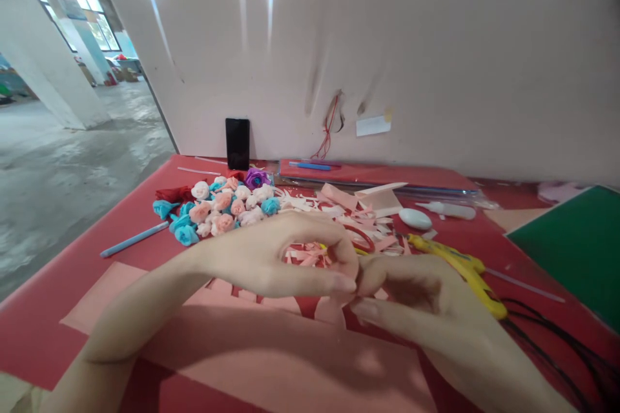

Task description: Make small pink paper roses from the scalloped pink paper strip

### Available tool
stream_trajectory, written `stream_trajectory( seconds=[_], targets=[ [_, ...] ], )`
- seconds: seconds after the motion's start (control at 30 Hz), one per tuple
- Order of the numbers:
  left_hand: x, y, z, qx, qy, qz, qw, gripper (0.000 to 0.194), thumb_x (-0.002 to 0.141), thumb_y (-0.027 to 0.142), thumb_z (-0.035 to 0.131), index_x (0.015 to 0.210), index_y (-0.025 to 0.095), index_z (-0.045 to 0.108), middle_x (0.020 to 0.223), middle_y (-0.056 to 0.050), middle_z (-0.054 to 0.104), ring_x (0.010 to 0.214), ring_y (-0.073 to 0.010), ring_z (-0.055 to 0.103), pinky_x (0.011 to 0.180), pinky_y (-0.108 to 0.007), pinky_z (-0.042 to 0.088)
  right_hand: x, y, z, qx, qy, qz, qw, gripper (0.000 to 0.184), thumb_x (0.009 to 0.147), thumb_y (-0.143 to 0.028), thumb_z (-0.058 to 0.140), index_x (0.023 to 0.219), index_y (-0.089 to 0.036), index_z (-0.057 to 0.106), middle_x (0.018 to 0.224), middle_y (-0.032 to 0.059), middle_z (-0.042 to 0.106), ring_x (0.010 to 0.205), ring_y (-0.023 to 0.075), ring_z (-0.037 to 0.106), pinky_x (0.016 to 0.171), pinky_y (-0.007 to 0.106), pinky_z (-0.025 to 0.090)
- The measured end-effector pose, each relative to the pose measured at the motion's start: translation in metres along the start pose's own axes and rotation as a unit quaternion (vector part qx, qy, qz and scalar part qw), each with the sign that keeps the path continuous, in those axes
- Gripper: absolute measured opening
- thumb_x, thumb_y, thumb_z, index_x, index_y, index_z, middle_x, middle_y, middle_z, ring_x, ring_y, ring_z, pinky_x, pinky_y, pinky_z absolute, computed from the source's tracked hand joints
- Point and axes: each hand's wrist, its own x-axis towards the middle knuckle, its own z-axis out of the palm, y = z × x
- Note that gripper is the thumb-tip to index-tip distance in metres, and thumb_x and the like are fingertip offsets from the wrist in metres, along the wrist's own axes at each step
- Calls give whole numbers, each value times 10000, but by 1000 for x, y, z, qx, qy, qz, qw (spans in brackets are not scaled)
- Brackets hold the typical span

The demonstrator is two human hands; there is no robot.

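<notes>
My left hand [285, 251] reaches in from the left, its thumb and fingers closed in a pinch. The thumb and fingertips of my right hand [411, 297] are also pinched, meeting the left fingertips. At this meeting point is a small rounded piece of pink paper [330, 311], partly hidden by the fingers. Below both hands lies a large pink sheet of paper [290, 355] with cut pieces along its far edge. Behind the left hand, red-handled scissors [361, 237] rest among pink paper scraps [310, 255].
Paper roses [225, 203] in pink, white, blue, red and purple cluster at left, near a blue pen [134, 240]. A yellow glue gun [460, 268] with a black cord lies right, beside a white oval object [415, 219] and green board [576, 251]. A phone [237, 144] leans behind.
</notes>
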Motion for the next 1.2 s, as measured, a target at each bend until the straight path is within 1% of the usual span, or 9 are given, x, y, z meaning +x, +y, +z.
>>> stream_trajectory(
  seconds=[0.1,0.23,0.5,0.73,0.83,0.93,1.03,1.13,1.2],
  targets=[
    [1,-1,-1,-2,-7,12,1000,185,854,154,521,674,171,485,765,-6,556,762,-118,506,730,-233,426,1,0,0,1,10,8,1000,134,634,-189,699,518,-251,671,540,-47,640,493,91,539,488,170,430],
    [3,-2,0,25,-4,37,999,187,836,146,538,663,185,477,763,-15,578,753,-129,526,708,-241,446,1,0,1,-11,13,-1,1000,146,627,-165,661,495,-227,648,497,-48,584,458,85,493,467,174,409],
    [5,-3,3,79,2,52,995,230,843,162,534,626,197,470,727,-6,581,743,-137,532,683,-247,454,4,0,0,5,-12,54,998,158,639,-237,664,489,-197,634,475,-43,508,460,82,447,439,178,355],
    [7,-2,4,46,-6,58,997,278,854,166,515,584,202,458,727,-19,572,780,-152,536,752,-272,462,4,-6,3,30,-27,72,997,147,630,-218,675,488,-198,640,503,-42,566,483,69,504,461,149,374],
    [6,-5,3,6,25,70,997,241,869,194,490,630,207,461,728,-27,580,790,-163,548,744,-290,467,2,-4,3,18,-10,56,998,148,667,-222,658,519,-212,656,587,-17,648,601,115,603,504,168,428],
    [3,-8,3,-42,81,76,993,136,867,256,519,741,214,491,783,-29,581,796,-165,569,724,-300,476,1,-1,4,2,52,10,999,160,669,-219,675,513,-222,643,539,-19,636,569,132,609,544,202,484],
    [2,-11,5,-55,115,100,987,141,804,283,625,870,209,525,919,-37,575,902,-163,567,821,-296,471,0,0,7,-20,121,-98,988,153,657,-133,684,590,-271,686,597,-42,670,566,108,623,576,178,518],
    [3,-10,9,-2,132,111,985,241,718,213,705,875,199,522,946,-39,559,922,-163,549,837,-289,466,-1,0,10,-34,161,-177,970,252,654,-56,665,637,-304,708,621,-51,681,619,107,652,610,164,537],
    [5,-9,12,48,144,122,981,210,714,149,691,820,191,515,883,-31,563,860,-150,540,797,-279,468,-2,0,11,-39,171,-198,964,241,661,-54,675,637,-291,712,610,-40,676,605,118,651,581,175,547]
  ],
)
